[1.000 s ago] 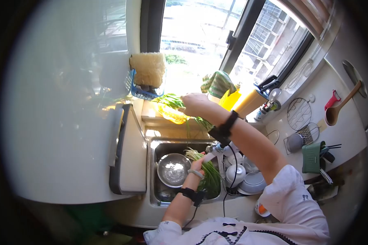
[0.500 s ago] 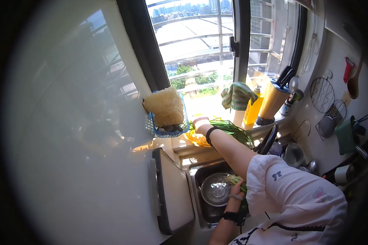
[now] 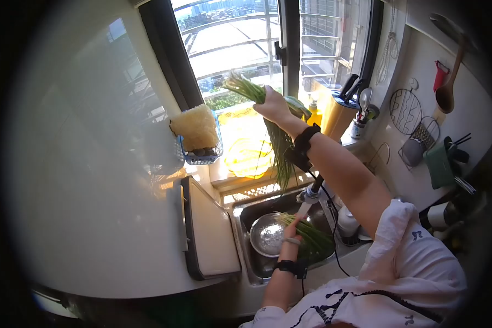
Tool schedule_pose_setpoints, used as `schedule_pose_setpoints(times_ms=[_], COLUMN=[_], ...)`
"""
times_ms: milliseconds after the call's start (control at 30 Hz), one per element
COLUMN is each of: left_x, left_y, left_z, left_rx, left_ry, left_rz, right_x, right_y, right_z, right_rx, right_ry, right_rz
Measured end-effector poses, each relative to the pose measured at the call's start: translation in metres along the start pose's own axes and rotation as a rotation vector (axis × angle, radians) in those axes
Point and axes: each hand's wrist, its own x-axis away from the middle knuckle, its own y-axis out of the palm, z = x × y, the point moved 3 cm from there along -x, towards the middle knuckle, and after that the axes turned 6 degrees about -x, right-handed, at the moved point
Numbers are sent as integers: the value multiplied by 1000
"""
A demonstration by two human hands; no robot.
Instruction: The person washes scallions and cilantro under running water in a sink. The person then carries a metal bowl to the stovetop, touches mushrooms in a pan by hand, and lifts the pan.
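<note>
My right hand (image 3: 274, 106) is raised in front of the window, closed around a bunch of garlic chives (image 3: 281, 150). The pale stem ends point up and left, and the long green leaves hang toward the sink. Lower down, my left hand (image 3: 291, 228) grips a second bunch of garlic chives (image 3: 314, 240) in the sink, under the faucet (image 3: 310, 194). Its pale ends lie over the rim of a metal bowl (image 3: 268, 240). The bowl looks shiny inside, perhaps with water. A yellow openwork basket (image 3: 250, 157) stands on the bright sill.
The steel sink (image 3: 257, 268) has a cutting board (image 3: 213, 229) at its left. A blue basket (image 3: 206, 158) with a dried pale food stands on the sill. To the right are a knife block (image 3: 336, 115), a yellow bottle (image 3: 315, 117) and hanging utensils, including a wooden spoon (image 3: 445, 98).
My right hand has lifted the garlic chives off the sill, up in front of the window. My left hand stays in the sink with its bunch. The view has shifted.
</note>
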Motion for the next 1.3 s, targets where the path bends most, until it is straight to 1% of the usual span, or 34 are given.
schedule_pose_setpoints(times_ms=[67, 100, 167, 233, 300, 367, 400, 433, 467, 500, 567, 600, 633, 667, 700, 733, 767, 800, 867, 900, 967, 1033, 1100, 1167, 1200, 1233, 1267, 1300], left_x=[-6, 12, 19, 25, 33, 49, 68, 80, 83, 97, 112, 113, 109, 107, 107, 104, 99, 93, 79, 70, 44, 28, 21, 23, 22, 22, 21, 22], left_y=[-7, 9, 7, -5, -25, -46, -48, -57, -76, -73, -66, -64, -59, -54, -44, -27, -13, -4, 9, 13, 7, 6, 5, 17, 20, 24, 29, 32], left_z=[3, 10, 17, 24, 35, 53, 63, 72, 81, 91, 102, 105, 104, 101, 98, 88, 76, 66, 48, 40, 25, 18, 9, 3, 0, -3, -3, -4], left_rx=[8, 4, -3, -14, -38, 15, 5, -13, -32, -110, -206, -204, -277, -348, -343, -297, -251, -212, -146, -116, -100, -112, -114, -208, -233, -226, -216, -206], left_ry=[40, 31, 70, 147, 259, 441, 473, 554, 632, 709, 683, 691, 579, 464, 472, 373, 271, 234, 165, 172, 214, 199, 182, 79, 46, 30, 45, 59], left_rz=[10, 3, 16, 42, 39, 252, 397, 426, 457, 477, 464, 468, 338, 210, 217, 182, 149, 117, 90, 86, 109, 128, 154, 101, 127, 135, 86, 37], right_x=[11, 18, 39, 56, 81, 115, 134, 154, 176, 198, 237, 258, 280, 301, 318, 329, 339, 344, 345, 347, 352, 359, 364, 370, 372, 371, 371, 370], right_y=[-40, -56, -94, -116, -138, -155, -159, -160, -159, -157, -133, -115, -95, -72, -51, -37, -28, -24, -16, -13, -9, -8, -12, -19, -21, -21, -20, -21], right_z=[-23, -30, -51, -49, -49, -55, -56, -55, -53, -50, -31, -11, 14, 45, 72, 88, 106, 120, 132, 139, 154, 164, 175, 187, 191, 196, 200, 201], right_rx=[-152, -315, -426, -640, -741, -753, -631, -510, -476, -443, -478, -478, -475, -396, -315, -319, -300, -279, -258, -233, -202, -175, -199, -269, -261, -333, -405, -397], right_ry=[-27, -76, -146, -131, -148, -110, -110, -112, -95, -82, -182, -107, -34, 12, 57, 52, 151, 251, 298, 343, 333, 373, 368, 438, 456, 495, 533, 549], right_rz=[96, 139, 172, 174, 103, 77, 21, -38, -125, -211, -343, -414, -487, -490, -494, -505, -419, -331, -319, -290, -282, -307, -286, -201, -207, -183, -156, -160])
